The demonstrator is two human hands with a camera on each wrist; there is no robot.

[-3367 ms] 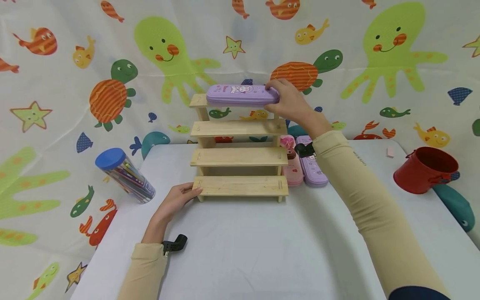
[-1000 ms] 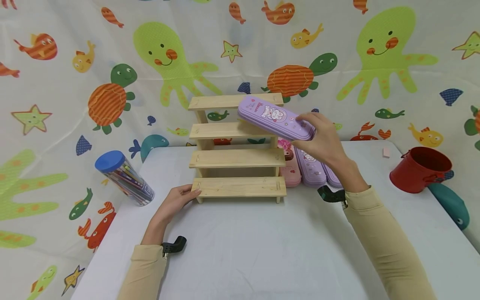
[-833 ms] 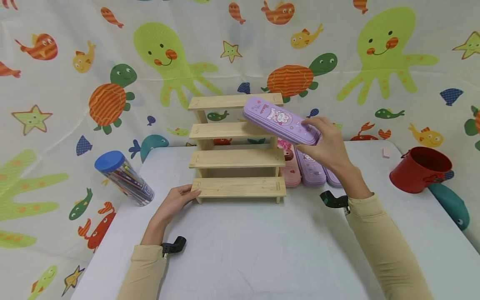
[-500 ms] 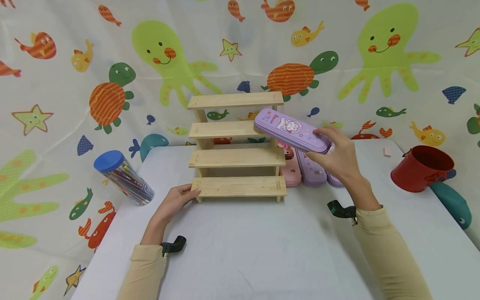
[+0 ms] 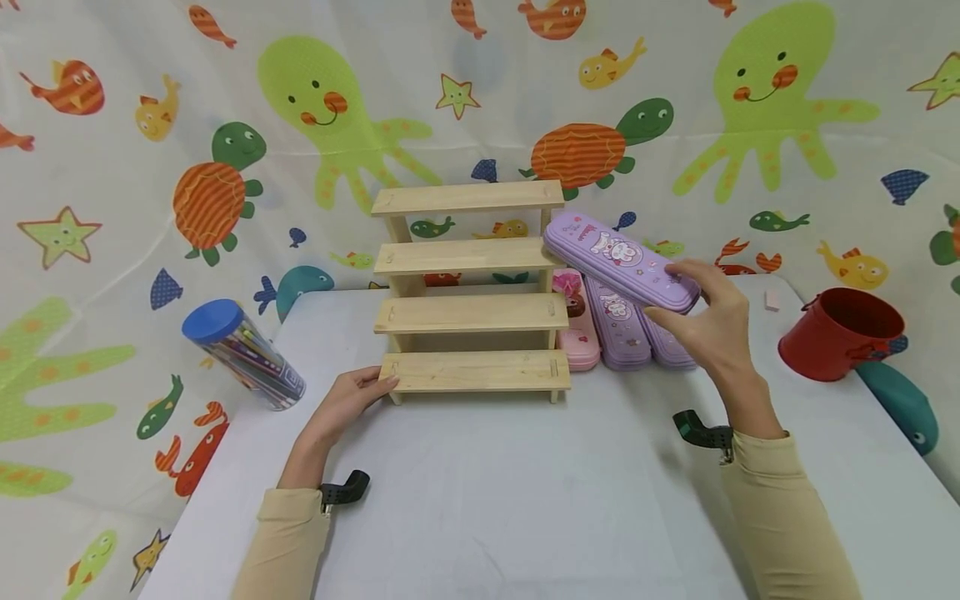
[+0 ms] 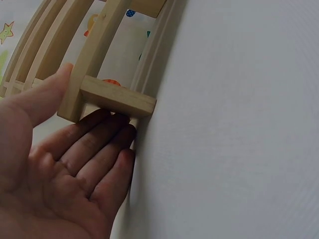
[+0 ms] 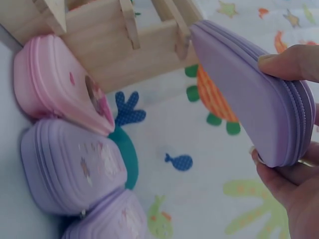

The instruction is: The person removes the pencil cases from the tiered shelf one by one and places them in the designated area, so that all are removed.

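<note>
My right hand (image 5: 716,329) pinches one end of a purple zipped pencil case (image 5: 618,260), thumb on one face and fingers on the other. The case is tilted in the air just right of a four-step wooden shelf (image 5: 472,312), above other cases. At the shelf's lowest step, my left hand (image 5: 341,408) holds the left corner, thumb over the board. In the left wrist view the fingers (image 6: 94,154) reach behind the step's leg. A pink case (image 5: 577,340), a purple case (image 5: 621,337) and another purple one (image 5: 670,343) lie side by side right of the shelf.
A clear tube of pens or pencils with a blue lid (image 5: 255,358) stands at the left of the white table (image 5: 480,500). On the right are a red bucket (image 5: 828,342) and a small pink block (image 5: 772,300). A patterned cloth (image 5: 487,75) hangs behind.
My right hand has taken the purple pencil case off the top step, moving it right and down with a tilt. The left hand keeps its place on the lowest step.
</note>
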